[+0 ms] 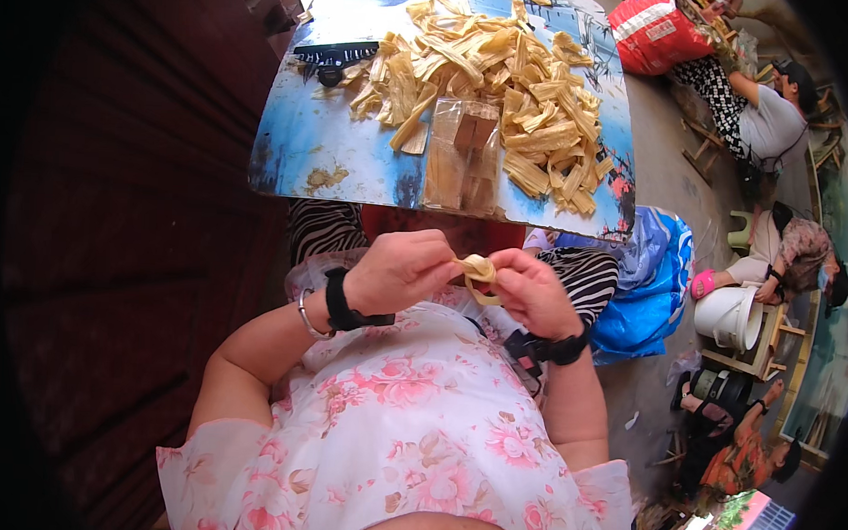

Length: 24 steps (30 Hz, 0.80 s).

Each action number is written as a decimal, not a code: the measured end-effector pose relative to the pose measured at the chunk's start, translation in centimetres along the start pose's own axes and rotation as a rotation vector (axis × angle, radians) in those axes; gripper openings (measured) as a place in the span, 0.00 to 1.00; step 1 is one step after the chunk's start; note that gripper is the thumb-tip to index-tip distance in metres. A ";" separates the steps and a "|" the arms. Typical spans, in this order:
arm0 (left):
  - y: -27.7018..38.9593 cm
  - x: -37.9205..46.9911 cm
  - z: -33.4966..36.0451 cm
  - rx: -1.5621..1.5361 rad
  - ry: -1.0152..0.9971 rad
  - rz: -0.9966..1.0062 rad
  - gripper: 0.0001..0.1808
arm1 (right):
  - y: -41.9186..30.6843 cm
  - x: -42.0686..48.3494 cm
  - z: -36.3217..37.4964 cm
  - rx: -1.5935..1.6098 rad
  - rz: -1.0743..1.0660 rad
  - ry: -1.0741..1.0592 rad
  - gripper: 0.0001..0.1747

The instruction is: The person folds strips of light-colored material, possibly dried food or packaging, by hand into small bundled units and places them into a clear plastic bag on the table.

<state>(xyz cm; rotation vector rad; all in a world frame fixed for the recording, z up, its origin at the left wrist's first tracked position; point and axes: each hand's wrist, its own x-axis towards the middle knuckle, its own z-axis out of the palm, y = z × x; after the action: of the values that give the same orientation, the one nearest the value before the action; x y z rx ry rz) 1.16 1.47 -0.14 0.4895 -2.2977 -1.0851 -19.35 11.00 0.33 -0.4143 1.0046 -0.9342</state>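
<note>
Between my two hands, above my lap, is a strip of pale yellow dried husk (478, 268), twisted into a small knot-like bundle with a loop hanging under it. My left hand (410, 270) pinches its left end between thumb and fingers. The right side is gripped by my right hand (535, 291), close to the bundle. Just beyond my hands stands a table with a blue and white painted top (371, 165). A heap of loose dried husk strips (473, 53) covers much of it. Near its front edge lies a brown block wrapped in clear plastic tape (463, 158).
A black strap-like object (333, 60) lies left on the table. Under the table edge shows a red container (439, 225). Blue plastic bags (647, 294) rest on the floor at right. Farther right, several people sit near a white bucket (727, 316). A dark red panelled door (137, 255) stands at left.
</note>
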 end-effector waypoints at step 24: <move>-0.6 -0.2 0.0 -1.269 -0.303 -0.908 0.10 | 0.4 1.1 0.2 -0.253 -0.120 0.015 0.07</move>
<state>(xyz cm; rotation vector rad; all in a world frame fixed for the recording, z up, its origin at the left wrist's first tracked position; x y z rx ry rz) 1.36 1.21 -0.62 0.8244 -1.0316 -2.8184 -18.79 10.32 -0.42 -0.6863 1.1260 -0.9211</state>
